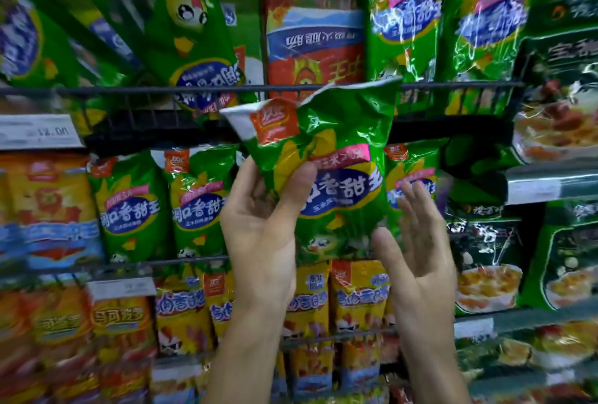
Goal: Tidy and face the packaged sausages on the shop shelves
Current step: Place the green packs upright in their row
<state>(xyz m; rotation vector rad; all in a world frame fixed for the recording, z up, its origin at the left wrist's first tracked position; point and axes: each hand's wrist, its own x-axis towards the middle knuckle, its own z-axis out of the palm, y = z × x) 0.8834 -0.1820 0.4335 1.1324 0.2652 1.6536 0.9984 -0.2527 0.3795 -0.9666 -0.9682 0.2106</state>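
Note:
A green sausage pack (336, 151) with a blue oval label and an orange brand patch is held upright in front of the middle shelf, its top crumpled. My left hand (259, 219) grips its left side, thumb across the front. My right hand (417, 242) hovers just right of the pack, palm turned toward it, fingers spread and empty. Matching green packs (129, 206) stand upright on the middle shelf behind. On the upper shelf a green pack (181, 22) leans upside down, and a red and blue pack (314, 38) also stands upside down.
A black wire rail (129, 91) fronts the upper shelf. A white price tag (38, 132) sits at left. Yellow and orange sausage packs (352, 297) fill the lower shelf. Dark green packs with food pictures (556, 106) fill the right-hand bay.

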